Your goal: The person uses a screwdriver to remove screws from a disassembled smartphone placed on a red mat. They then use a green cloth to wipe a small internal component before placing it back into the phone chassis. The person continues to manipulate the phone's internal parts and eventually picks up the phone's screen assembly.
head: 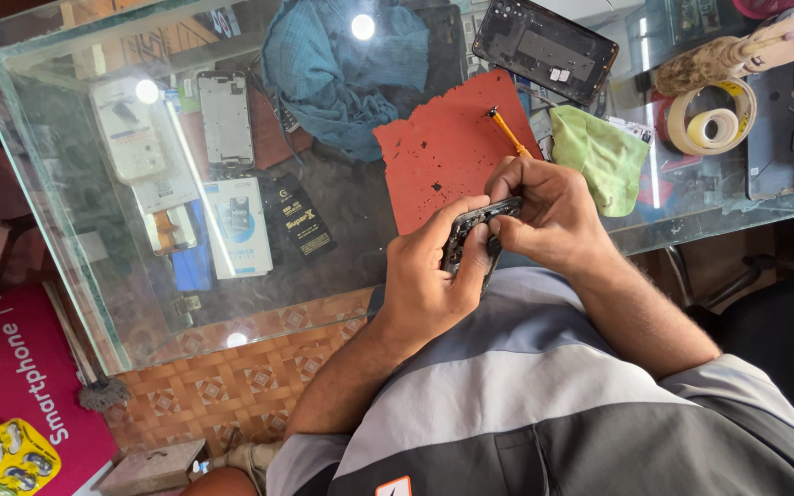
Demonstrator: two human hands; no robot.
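Observation:
My left hand [426, 276] grips a small opened phone body [476, 228], dark with exposed parts, held above the near edge of the glass table [66, 230]. My right hand [549, 207] steadies the phone's far end and holds a thin orange-handled screwdriver [507, 131] that points up and away over a red work mat [443, 152]. Both hands press close together around the phone, just in front of my grey and black shirt.
On the glass lie a blue cloth [342, 64], a green cloth [604, 156], a dark phone back [544, 46], tape rolls [711, 124] and a brush. Under the glass sit phone parts and small boxes [236, 225]. Below left are a tiled floor and a pink box [20, 377].

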